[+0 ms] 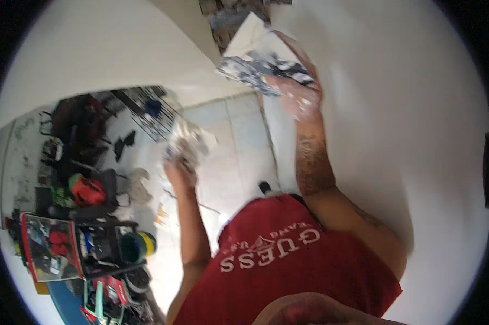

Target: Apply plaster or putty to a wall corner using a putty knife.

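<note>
My right hand [299,98] is raised against the white wall, its skin shiny with a whitish smear. Its fingers close on a stiff-looking angular sheet [253,40], cream on one part and streaked with dark blue and white on the other. I cannot tell whether the sheet is paper, plastic or cloth. Lower and to the left, my left hand [180,169] is closed on a crumpled cream-white piece [193,135] with grey smears. Blur hides the left fingers and the exact kind of that piece.
A smooth white wall [385,124] fills the right side. Pale floor tiles [222,162] lie below my hands. A dark wire rack [153,119], a red-framed clear box [50,246] and a yellow-banded bucket [141,245] stand among clutter at left. Exposed brick [222,38] shows at the top.
</note>
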A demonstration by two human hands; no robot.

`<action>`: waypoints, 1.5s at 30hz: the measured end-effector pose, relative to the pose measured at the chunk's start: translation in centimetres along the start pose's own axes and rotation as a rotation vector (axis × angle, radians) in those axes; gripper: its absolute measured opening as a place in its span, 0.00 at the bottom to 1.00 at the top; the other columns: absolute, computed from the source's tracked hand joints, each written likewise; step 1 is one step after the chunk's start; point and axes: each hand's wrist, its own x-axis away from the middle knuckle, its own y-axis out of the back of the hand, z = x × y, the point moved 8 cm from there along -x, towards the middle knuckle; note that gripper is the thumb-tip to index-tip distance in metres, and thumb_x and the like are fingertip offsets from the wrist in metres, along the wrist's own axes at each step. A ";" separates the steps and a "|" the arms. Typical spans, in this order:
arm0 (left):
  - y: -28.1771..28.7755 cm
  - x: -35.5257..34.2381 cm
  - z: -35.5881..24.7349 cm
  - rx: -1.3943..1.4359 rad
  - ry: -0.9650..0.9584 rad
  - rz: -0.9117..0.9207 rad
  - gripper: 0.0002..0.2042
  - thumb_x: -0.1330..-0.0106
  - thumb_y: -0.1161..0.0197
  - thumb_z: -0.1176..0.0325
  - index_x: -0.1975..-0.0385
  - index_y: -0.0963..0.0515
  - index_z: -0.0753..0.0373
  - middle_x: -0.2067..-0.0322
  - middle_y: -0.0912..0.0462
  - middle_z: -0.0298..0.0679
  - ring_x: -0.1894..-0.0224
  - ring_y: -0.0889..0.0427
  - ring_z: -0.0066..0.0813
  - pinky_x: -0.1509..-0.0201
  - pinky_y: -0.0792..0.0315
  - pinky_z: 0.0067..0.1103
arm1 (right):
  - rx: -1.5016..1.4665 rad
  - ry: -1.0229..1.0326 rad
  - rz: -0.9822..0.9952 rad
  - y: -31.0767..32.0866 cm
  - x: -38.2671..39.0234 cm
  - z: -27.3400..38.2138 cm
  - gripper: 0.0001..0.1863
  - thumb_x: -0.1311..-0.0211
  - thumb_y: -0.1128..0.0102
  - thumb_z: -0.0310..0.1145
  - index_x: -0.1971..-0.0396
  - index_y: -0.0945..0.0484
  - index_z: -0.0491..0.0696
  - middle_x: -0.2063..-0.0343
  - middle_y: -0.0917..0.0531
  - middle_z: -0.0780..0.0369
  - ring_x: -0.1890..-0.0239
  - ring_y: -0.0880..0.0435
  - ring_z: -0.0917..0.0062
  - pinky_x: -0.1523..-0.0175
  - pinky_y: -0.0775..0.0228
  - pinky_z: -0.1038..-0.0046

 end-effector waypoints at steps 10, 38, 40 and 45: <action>-1.5 -1.4 -3.5 0.249 -0.127 -0.071 0.10 0.49 0.54 0.79 0.66 0.33 0.73 0.70 0.28 0.43 0.71 0.26 0.28 0.69 0.30 0.19 | 0.056 -0.270 0.361 -7.8 8.2 -11.8 0.28 0.62 0.60 0.15 0.53 0.40 0.46 0.56 0.35 0.60 0.54 0.35 0.74 0.49 0.45 0.76; 6.9 1.2 -3.4 -0.004 -0.286 -0.371 0.06 0.49 0.46 0.75 0.76 0.28 0.72 0.82 0.28 0.34 0.79 0.35 0.16 0.78 0.39 0.14 | 0.703 -0.240 1.361 -13.5 18.8 -17.7 0.31 0.65 0.57 0.13 0.56 0.34 0.57 0.55 0.36 0.53 0.52 0.36 0.61 0.50 0.41 0.71; 7.6 1.1 -4.3 -0.048 -0.334 -0.353 0.05 0.49 0.46 0.75 0.75 0.27 0.71 0.82 0.28 0.33 0.80 0.35 0.16 0.77 0.39 0.13 | 0.661 -0.262 1.335 -12.3 20.9 -18.6 0.31 0.66 0.58 0.13 0.55 0.36 0.52 0.56 0.33 0.55 0.52 0.36 0.63 0.51 0.41 0.72; 9.9 -1.3 -3.9 -0.081 -0.274 -0.346 0.03 0.49 0.46 0.75 0.80 0.31 0.66 0.85 0.32 0.32 0.86 0.35 0.17 0.89 0.44 0.13 | -0.745 -0.996 0.265 -4.7 16.5 -20.0 0.21 0.59 0.48 0.20 0.59 0.33 0.42 0.62 0.26 0.56 0.57 0.28 0.69 0.49 0.42 0.62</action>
